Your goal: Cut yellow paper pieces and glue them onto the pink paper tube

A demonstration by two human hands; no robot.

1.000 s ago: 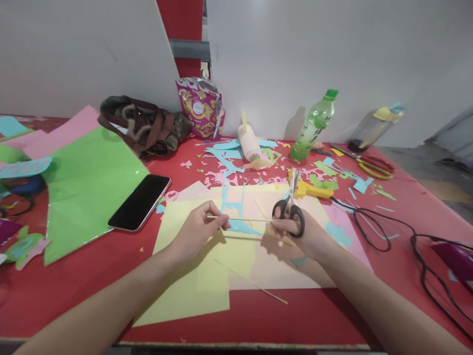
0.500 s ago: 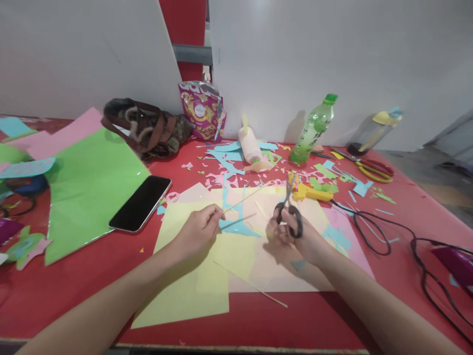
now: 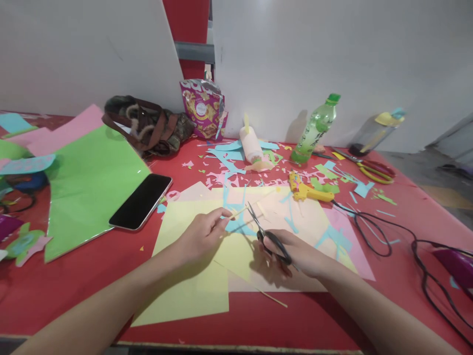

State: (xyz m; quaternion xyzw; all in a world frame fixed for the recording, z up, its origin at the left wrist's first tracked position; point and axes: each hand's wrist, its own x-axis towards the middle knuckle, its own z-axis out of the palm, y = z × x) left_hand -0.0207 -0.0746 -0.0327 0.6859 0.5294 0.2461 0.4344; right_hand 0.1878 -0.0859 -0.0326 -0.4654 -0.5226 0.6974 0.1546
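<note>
Between thumb and fingers, my left hand (image 3: pixel 207 230) pinches a thin pale yellow strip (image 3: pixel 239 212) that points up and to the right. My right hand (image 3: pixel 286 251) grips black-handled scissors (image 3: pixel 273 244), their blades slightly apart and reaching the strip near its middle. Whether the blades close on the strip or only overlap it in view, I cannot tell. Below both hands lie a yellow paper sheet (image 3: pixel 185 291) and a pale peach sheet (image 3: pixel 295 286). Another thin yellow strip (image 3: pixel 254 285) rests across them, and light blue paper offcuts (image 3: pixel 242 228) lie under the held strip.
A yellow glue gun (image 3: pixel 312 192) with a black cord (image 3: pixel 369 246) lies right of the sheets. A phone (image 3: pixel 141 202) rests on green sheets at left. Behind stand a green bottle (image 3: pixel 314 130), a snack bag (image 3: pixel 205 108) and a paper roll (image 3: pixel 251 144) among paper scraps.
My right hand has brought the scissors left and down, turning the blades from upright toward the strip. The left hand has shifted slightly right and down, still holding the strip.
</note>
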